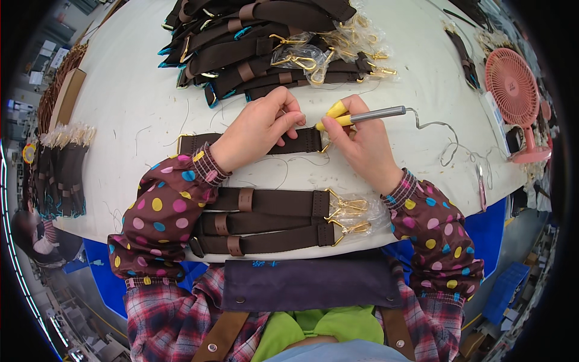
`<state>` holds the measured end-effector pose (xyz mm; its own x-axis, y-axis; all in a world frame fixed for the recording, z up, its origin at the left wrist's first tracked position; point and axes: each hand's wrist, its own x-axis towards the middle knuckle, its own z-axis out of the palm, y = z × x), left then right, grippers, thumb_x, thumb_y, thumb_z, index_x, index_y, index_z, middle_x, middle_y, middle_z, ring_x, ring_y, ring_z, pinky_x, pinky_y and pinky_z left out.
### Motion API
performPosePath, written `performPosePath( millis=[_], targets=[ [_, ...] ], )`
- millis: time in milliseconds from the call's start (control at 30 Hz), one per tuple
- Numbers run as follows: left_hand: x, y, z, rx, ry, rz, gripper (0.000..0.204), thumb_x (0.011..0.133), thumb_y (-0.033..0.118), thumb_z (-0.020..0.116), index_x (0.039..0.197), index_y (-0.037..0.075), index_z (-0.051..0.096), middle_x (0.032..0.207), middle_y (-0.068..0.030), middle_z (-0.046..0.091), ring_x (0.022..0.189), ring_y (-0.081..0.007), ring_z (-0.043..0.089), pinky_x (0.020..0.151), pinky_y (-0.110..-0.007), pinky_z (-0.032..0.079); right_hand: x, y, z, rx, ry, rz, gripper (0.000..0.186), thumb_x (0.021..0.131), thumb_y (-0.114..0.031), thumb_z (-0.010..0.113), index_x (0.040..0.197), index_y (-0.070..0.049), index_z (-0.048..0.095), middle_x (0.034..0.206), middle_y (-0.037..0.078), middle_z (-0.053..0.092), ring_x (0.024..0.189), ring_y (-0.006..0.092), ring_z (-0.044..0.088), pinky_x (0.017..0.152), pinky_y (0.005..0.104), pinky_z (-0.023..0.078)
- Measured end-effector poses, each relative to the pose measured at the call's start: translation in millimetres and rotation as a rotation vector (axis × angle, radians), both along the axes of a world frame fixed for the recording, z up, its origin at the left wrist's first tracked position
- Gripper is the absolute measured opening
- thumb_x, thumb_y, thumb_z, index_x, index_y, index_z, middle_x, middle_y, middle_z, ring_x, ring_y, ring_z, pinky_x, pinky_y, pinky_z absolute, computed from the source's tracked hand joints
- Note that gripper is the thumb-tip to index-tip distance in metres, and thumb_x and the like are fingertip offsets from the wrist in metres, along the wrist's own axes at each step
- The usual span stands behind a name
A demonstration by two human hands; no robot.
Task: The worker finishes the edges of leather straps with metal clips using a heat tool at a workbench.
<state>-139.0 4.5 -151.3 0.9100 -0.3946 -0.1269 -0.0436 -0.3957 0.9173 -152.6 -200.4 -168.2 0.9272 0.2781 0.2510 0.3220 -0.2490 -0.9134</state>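
A dark brown strap [301,140] with stitched ends and gold metal hardware lies across the white table in front of me. My left hand [256,125] rests over its middle, thumb and fingers pinched together just above it; whatever is between the fingertips is too small to make out. In my right hand [365,142] is a corded pen-shaped tool [379,113], grey at the back and yellow towards the front. Its tip points at the stitched right end of the strap. Something yellow also wraps a finger of that hand.
Nearer me lie several similar straps [271,202] with gold clasps in clear plastic. A large heap of straps [241,66] covers the far side. At right stand a pink fan [511,81] and small metal tweezers or snips [481,187]. More straps [63,175] hang over the left edge.
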Motion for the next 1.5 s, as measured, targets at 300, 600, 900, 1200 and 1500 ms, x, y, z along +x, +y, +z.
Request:
performPosePath(
  millis=[300, 600, 900, 1200, 1500],
  targets=[
    [5, 0, 5, 0.064, 0.034, -0.036, 0.012, 0.097, 0.015, 0.051, 0.095, 0.003, 0.048, 0.089, -0.0028, 0.061, 0.078, -0.0071, 0.06, 0.061, -0.021, 0.051, 5, 0, -4, -0.018, -0.008, 0.002, 0.017, 0.089, -0.013, 0.064, 0.092, -0.002, 0.051, 0.068, 0.005, 0.06, 0.054, 0.0099, 0.057, 0.049, 0.0251, 0.043],
    [0, 4, 10, 0.249, -0.338, -0.08, 0.015, 0.09, 0.013, 0.06, 0.094, 0.003, 0.05, 0.087, -0.0093, 0.059, 0.078, -0.0213, 0.064, 0.066, -0.032, 0.052, 3, 2, 4, 0.045, -0.039, -0.014, 0.016, 0.089, -0.012, 0.063, 0.092, -0.002, 0.051, 0.069, 0.005, 0.061, 0.057, 0.0084, 0.059, 0.051, 0.0231, 0.045],
    [-6, 4, 4, 0.409, -0.45, -0.154, 0.013, 0.082, 0.01, 0.063, 0.09, 0.003, 0.056, 0.085, -0.0094, 0.058, 0.074, -0.0243, 0.061, 0.065, -0.034, 0.05, 4, 4, 3, 0.052, 0.012, 0.029, 0.015, 0.09, -0.012, 0.062, 0.091, -0.002, 0.051, 0.068, 0.004, 0.061, 0.058, 0.0078, 0.06, 0.051, 0.0232, 0.045],
    [1, 4, 7, 0.32, -0.32, -0.14, 0.009, 0.083, 0.011, 0.06, 0.086, 0.003, 0.057, 0.079, -0.0081, 0.061, 0.073, -0.0216, 0.063, 0.066, -0.033, 0.05, 5, 4, -2, 0.039, 0.028, 0.034, 0.015, 0.09, -0.012, 0.062, 0.091, -0.002, 0.051, 0.066, 0.004, 0.061, 0.056, 0.0089, 0.059, 0.05, 0.0237, 0.044],
    [1, 5, 3, 0.319, -0.351, -0.135, 0.015, 0.087, 0.015, 0.062, 0.089, 0.001, 0.057, 0.074, -0.0082, 0.058, 0.066, -0.0186, 0.057, 0.061, -0.032, 0.046, 7, 4, -3, 0.007, 0.007, 0.029, 0.016, 0.089, -0.013, 0.063, 0.091, -0.003, 0.051, 0.066, 0.005, 0.061, 0.054, 0.0105, 0.059, 0.049, 0.0254, 0.043]
  ],
)
